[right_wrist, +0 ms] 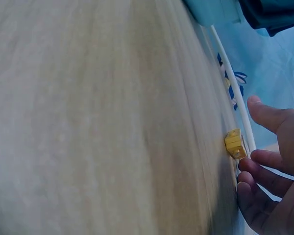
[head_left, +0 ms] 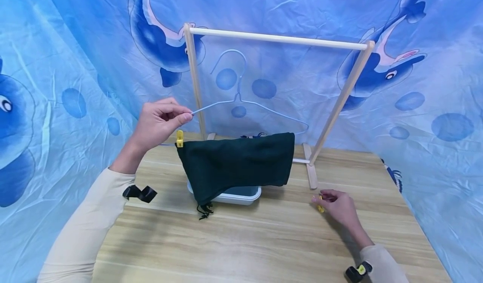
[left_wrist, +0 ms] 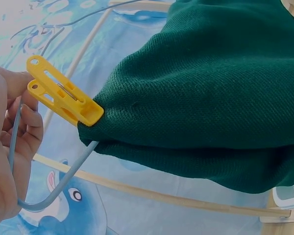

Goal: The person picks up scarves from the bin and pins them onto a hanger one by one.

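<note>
My left hand holds up a light blue wire clothes hanger, gripping it near its left end. Folded over the hanger's lower bar is a dark green scarf, its black-looking fringe dangling at the lower left. A yellow clothespin clamps the scarf's left corner to the bar, close beside the left hand's fingers. On the tabletop at the right, my right hand reaches around a second yellow clothespin. Its thumb is spread away from the fingers, and the fingertips are right at the pin.
Behind the scarf stands a wooden drying rack with a pale top rail. A light-coloured plastic basin sits under the scarf, partly hidden by it. The wood-grain table is bordered by a blue dolphin-print curtain.
</note>
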The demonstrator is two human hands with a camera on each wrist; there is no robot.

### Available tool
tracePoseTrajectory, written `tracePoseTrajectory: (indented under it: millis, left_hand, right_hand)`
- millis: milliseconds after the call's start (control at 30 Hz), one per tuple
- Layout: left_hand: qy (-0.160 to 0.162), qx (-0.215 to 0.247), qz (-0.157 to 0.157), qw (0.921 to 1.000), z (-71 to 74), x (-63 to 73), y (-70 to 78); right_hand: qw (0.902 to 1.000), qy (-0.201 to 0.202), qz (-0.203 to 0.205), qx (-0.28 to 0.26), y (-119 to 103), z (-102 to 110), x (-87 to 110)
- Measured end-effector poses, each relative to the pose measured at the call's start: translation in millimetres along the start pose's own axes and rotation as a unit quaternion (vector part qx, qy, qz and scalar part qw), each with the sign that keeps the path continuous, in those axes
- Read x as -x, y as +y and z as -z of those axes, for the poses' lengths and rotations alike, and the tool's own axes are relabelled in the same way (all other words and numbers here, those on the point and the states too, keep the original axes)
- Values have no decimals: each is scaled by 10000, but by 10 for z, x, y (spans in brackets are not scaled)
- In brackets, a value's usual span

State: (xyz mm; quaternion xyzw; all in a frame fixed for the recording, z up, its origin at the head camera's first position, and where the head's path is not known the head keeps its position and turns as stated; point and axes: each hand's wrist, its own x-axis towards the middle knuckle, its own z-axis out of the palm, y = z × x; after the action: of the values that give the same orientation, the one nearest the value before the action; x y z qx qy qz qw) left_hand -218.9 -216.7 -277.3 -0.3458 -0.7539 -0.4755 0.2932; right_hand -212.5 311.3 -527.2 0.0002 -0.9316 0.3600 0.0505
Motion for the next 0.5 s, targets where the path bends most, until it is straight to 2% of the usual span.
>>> tracePoseTrajectory:
  millis: [300,500]
  left_hand:
    - [25,-71,54,10000,3,10,-18]
    - [32,-25,90,10000,4,18,-27]
  right_hand:
    - [9996,-41,81,282,-41,-42,-14]
    - [9985,-35,280,459,-61,-83,-46]
